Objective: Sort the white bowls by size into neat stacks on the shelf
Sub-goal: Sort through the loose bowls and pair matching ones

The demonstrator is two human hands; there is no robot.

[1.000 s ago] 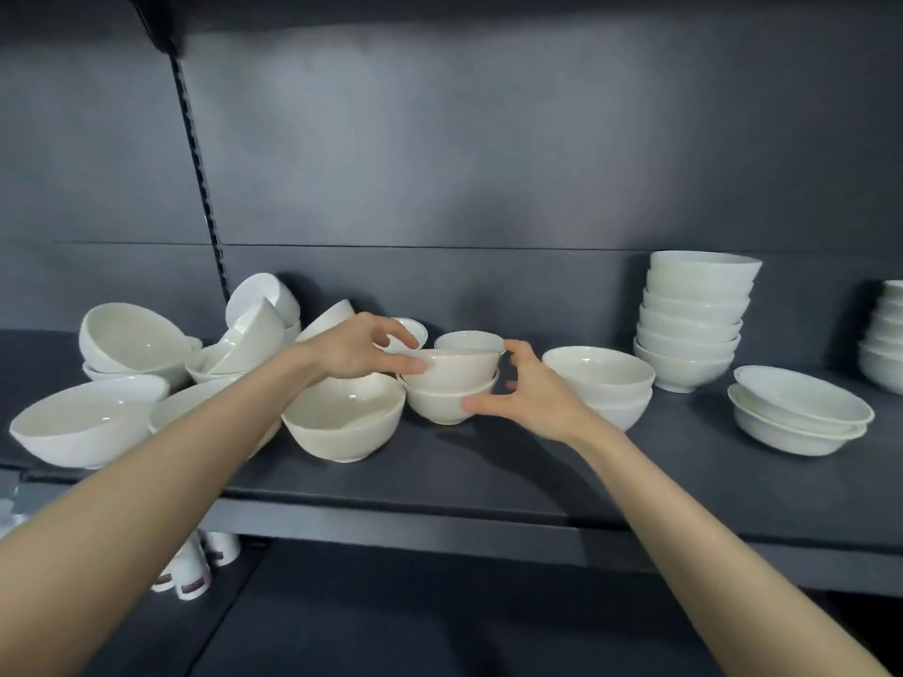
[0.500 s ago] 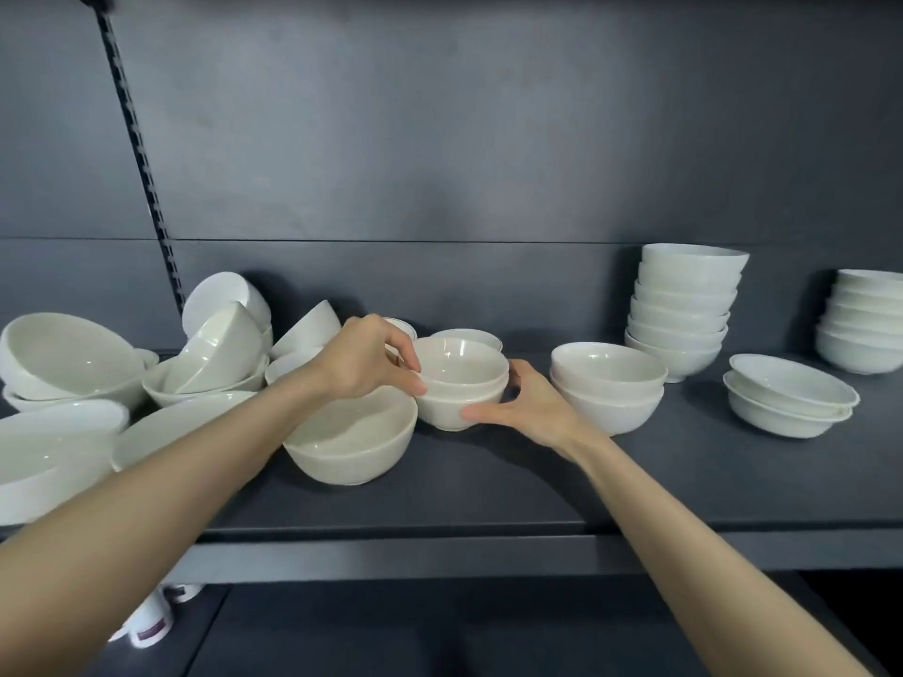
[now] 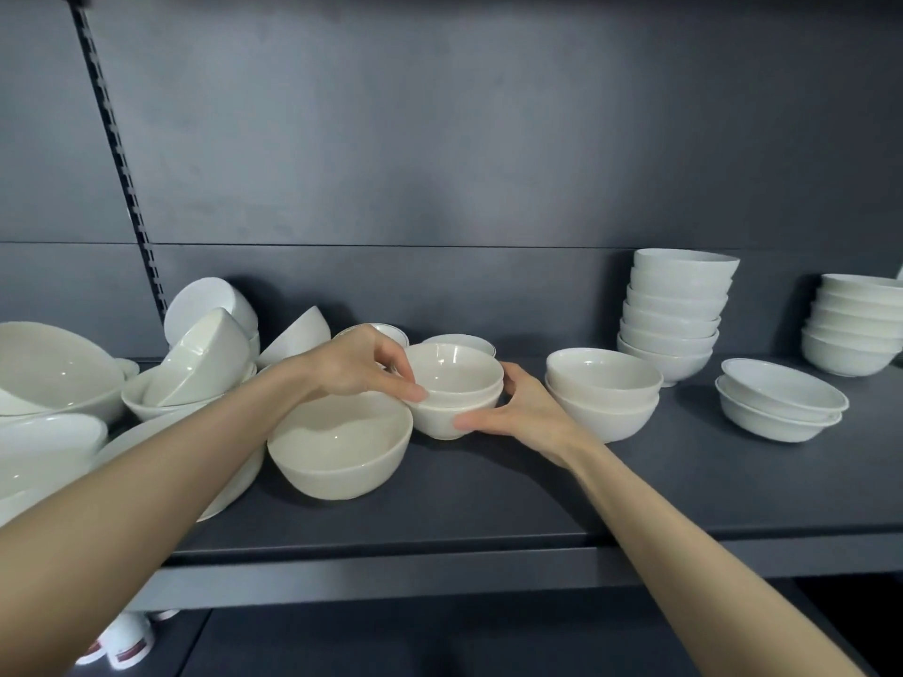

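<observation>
Step in hand, as I read it: seating one small bowl in another to start the small-size stack. L hand (image 3: 361,368) pinches the near-left rim of the small round white ceramic bowl on top (image 3: 452,366), thumb & fingers (image 3: 415,394) closed on it. R hand (image 3: 523,408) wraps the side of the matching white bowl underneath (image 3: 440,425), thumb in front, other fingers behind & hidden. The pair sits on the dark grey shelf (image 3: 537,491), about mid-way along, touching the big deep white bowl (image 3: 342,447) on its left & just beside the two nested medium white bowls (image 3: 603,395) on its right. To do it well: R hand acts as anchor, top bowl goes down centred so rims run level, no tilt; let go the L pinch only once it sits flat. Glazed ceramic prob. slippery & chips easy, so set down soft. Watch the big bowl: a nudge there could disturb the loose pile of tipped white bowls (image 3: 205,344) at far left. Tall stack of white bowls (image 3: 677,310) at back right looks tidy; plenty left to sort.
</observation>
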